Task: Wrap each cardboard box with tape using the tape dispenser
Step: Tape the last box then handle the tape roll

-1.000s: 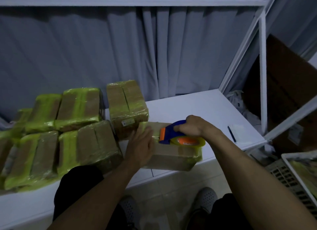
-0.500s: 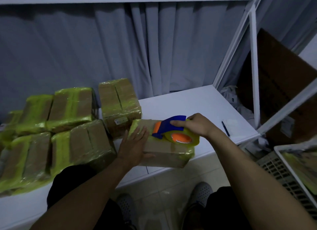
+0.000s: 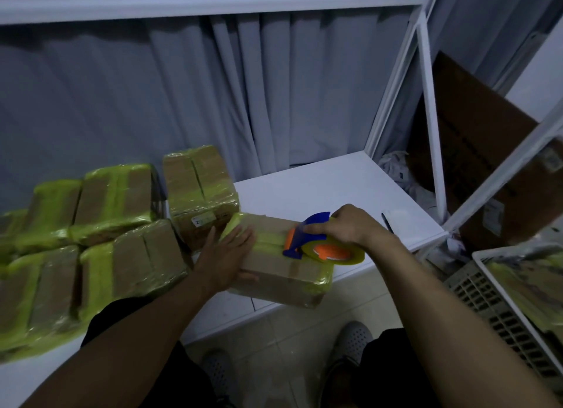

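Note:
A brown cardboard box (image 3: 283,273) lies at the front edge of the white table (image 3: 329,188), with yellow-green tape across its top and right end. My left hand (image 3: 227,255) lies flat on the box's left part, fingers spread. My right hand (image 3: 350,227) grips the blue and orange tape dispenser (image 3: 307,240) with its yellow tape roll (image 3: 338,253), held against the top right of the box.
Several taped boxes (image 3: 122,200) are stacked on the left of the table, one upright box (image 3: 201,191) just behind the worked one. A pen (image 3: 387,221) lies at the table's right edge. A grey crate (image 3: 493,310) stands at the lower right, a large carton (image 3: 481,151) behind the white frame.
My right hand has drawn the dispenser to the right along the box top, leaving a tape strip behind it. My left hand stays pressed on the box's left side.

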A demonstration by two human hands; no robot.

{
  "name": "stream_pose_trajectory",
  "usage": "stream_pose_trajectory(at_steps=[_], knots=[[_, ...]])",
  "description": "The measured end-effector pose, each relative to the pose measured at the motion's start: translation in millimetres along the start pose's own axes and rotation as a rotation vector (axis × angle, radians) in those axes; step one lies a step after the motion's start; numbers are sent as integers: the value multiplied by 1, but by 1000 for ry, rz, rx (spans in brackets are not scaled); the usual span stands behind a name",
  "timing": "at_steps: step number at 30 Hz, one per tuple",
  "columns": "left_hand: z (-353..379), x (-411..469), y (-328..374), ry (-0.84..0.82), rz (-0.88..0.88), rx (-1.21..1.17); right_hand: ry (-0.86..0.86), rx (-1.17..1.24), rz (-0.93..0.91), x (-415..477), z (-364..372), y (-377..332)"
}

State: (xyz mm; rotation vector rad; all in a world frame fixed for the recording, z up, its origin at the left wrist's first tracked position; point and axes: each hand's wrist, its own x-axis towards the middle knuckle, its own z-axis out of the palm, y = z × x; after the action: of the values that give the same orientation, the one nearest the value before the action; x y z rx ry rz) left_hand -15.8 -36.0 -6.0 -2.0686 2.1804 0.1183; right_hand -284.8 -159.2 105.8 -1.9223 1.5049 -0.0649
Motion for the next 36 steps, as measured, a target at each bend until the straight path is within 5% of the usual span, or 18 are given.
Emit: stream_pose_trajectory(at_steps=[5, 11, 36], knots=[[-2, -1, 10, -15, -38, 12, -12, -33, 3, 11, 6, -9], [1, 16, 50, -26, -22, -250, -14, -37, 0, 11, 5, -4], [9, 21, 53, -44, -6, -137, -24, -37, -8, -8, -23, 44]])
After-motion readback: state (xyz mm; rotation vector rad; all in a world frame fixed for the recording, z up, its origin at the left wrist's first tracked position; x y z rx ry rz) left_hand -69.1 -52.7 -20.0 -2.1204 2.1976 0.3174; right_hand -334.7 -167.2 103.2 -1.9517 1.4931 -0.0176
